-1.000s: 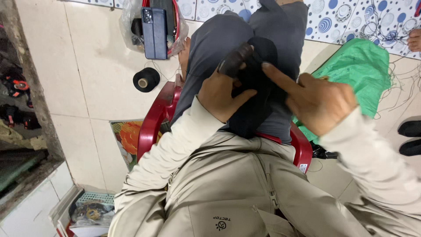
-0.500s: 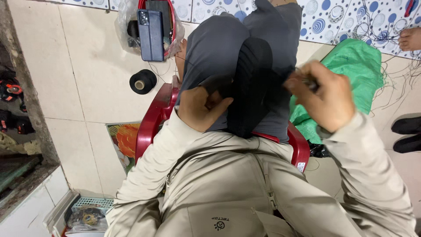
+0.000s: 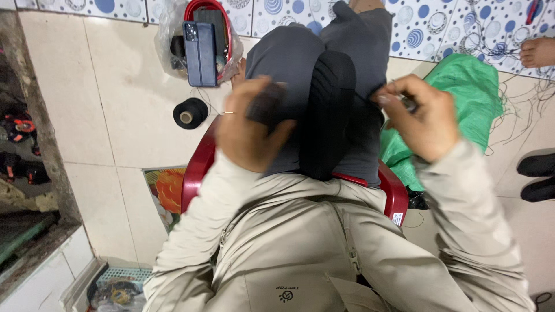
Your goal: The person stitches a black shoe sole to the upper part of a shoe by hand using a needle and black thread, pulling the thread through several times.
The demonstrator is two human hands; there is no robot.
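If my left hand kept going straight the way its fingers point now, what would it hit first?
The left hand points up the frame, over the dark grey trousers. Straight on, it would probably first meet the clear plastic bag holding a dark phone, though depth is unclear.

There are two hands: one left hand (image 3: pixel 250 134) and one right hand (image 3: pixel 425 118). There is one black cap (image 3: pixel 326 110) on the lap, one black thread spool (image 3: pixel 190 112) on the floor, one dark phone (image 3: pixel 200 46), one clear plastic bag (image 3: pixel 169 34), one red plastic stool (image 3: pixel 195 176), one green sack (image 3: pixel 471 95) and two black shoes (image 3: pixel 537 176).
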